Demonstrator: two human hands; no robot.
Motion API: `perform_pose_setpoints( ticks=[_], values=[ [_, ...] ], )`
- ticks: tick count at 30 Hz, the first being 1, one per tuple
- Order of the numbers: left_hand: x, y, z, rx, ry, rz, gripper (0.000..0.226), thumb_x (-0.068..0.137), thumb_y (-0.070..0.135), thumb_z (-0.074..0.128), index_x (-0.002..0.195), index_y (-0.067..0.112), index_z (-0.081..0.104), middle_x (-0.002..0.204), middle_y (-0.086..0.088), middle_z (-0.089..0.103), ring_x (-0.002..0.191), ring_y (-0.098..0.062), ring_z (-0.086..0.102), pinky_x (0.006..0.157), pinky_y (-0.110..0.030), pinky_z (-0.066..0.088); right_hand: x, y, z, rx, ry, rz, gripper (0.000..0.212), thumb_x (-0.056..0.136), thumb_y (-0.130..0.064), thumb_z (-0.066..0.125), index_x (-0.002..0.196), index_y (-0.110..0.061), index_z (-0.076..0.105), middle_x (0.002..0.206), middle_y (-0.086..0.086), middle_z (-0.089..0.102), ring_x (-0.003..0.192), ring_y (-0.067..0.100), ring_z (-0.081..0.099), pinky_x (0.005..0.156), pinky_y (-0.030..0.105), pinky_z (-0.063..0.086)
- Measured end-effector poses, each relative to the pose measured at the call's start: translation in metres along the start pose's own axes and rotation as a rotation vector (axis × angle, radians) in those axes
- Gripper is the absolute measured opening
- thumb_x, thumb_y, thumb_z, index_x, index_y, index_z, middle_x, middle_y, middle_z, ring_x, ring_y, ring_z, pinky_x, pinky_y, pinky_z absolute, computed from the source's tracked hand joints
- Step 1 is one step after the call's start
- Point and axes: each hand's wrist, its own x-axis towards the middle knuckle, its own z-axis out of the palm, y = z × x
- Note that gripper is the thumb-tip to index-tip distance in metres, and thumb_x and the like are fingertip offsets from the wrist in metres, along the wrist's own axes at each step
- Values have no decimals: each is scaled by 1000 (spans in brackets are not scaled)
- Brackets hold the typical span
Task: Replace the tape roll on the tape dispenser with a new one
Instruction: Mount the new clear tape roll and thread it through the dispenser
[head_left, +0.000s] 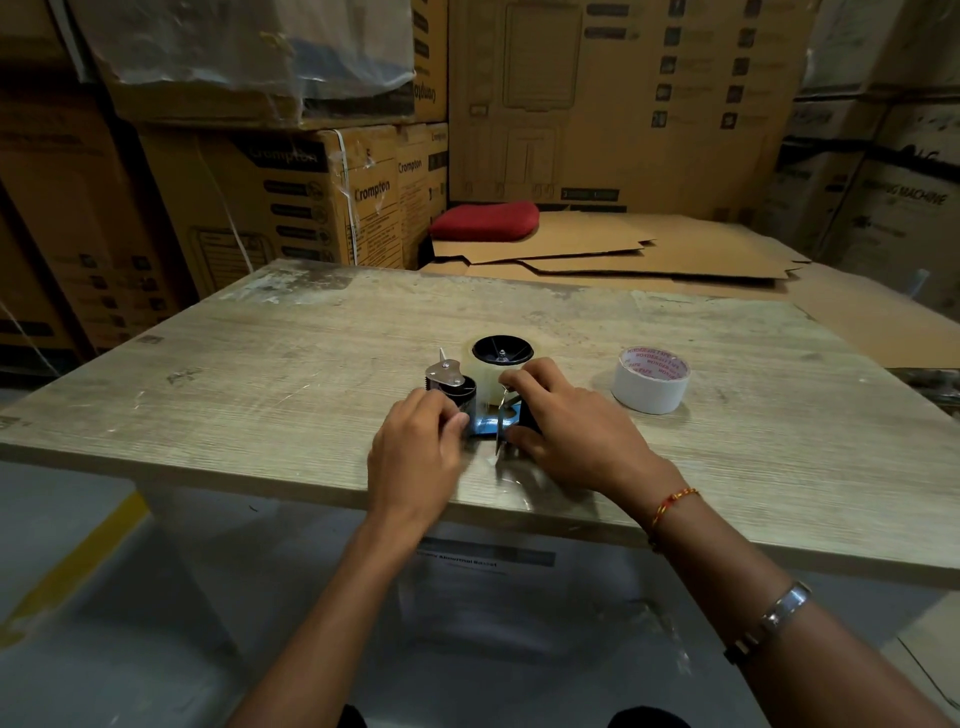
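The tabletop is pale grey-beige wood grain, scuffed whitish toward its far left corner. Near the front edge, the tape dispenser shows black plastic, silvery metal and a glint of blue; the roll mounted on it is clear and yellowish around a black hub. Toward the right edge, the spare tape roll is white, its core printed with red lettering. The right hand has a red-and-yellow thread at the wrist and a silver bangle farther up the arm. Beyond the far edge: brown cardboard boxes with dark print, and a red cushion.
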Motion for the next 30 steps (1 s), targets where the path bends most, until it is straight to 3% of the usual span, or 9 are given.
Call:
perform_pose_setpoints(
  ticks=[6, 10, 16, 19, 23, 30],
  values=[
    [10, -9, -6, -124, -86, -19, 17, 92, 13, 64, 79, 18, 55, 82, 6, 58, 81, -20, 57, 73, -46, 50, 2, 0, 4, -71, 13, 17, 59, 97, -42, 58, 143, -34, 23, 149, -2, 32, 86, 33, 62, 62, 43, 54],
    [9, -10, -9, -123, -92, 16, 21, 92, 11, 64, 77, 20, 53, 80, 6, 56, 79, -19, 54, 70, -41, 48, 4, 2, 5, -56, 2, 13, 58, 97, -40, 58, 143, -34, 22, 150, -3, 30, 87, 32, 61, 64, 46, 56],
    [7, -11, -19, -176, -112, 25, 23, 92, 9, 65, 76, 20, 54, 78, 7, 58, 76, -16, 57, 67, -33, 46, 9, 5, 7, -55, -6, 20, 58, 97, -38, 58, 144, -36, 22, 151, -6, 28, 90, 31, 60, 59, 41, 54],
    [5, -20, -29, -251, -151, 7, 18, 93, 9, 65, 78, 17, 57, 81, 4, 61, 82, -17, 61, 69, -44, 57, 14, 7, 9, -59, 2, 27, 60, 97, -36, 59, 144, -37, 22, 153, -6, 27, 92, 30, 61, 57, 40, 53],
    [8, -21, -34, -231, -174, 52, 13, 94, 10, 64, 82, 12, 60, 83, 3, 65, 82, -19, 63, 71, -49, 57, 18, 9, 11, -76, -5, 24, 62, 96, -33, 61, 143, -38, 21, 156, -6, 24, 92, 29, 61, 57, 38, 52],
    [3, -17, -29, -200, -171, 126, 13, 95, 10, 62, 82, 11, 59, 78, 0, 63, 75, -20, 60, 64, -41, 50, 25, 7, 7, -60, -60, 89, 63, 98, -31, 58, 148, -35, 20, 165, -7, 12, 115, 39, 56, 84, 51, 54]
  ],
)
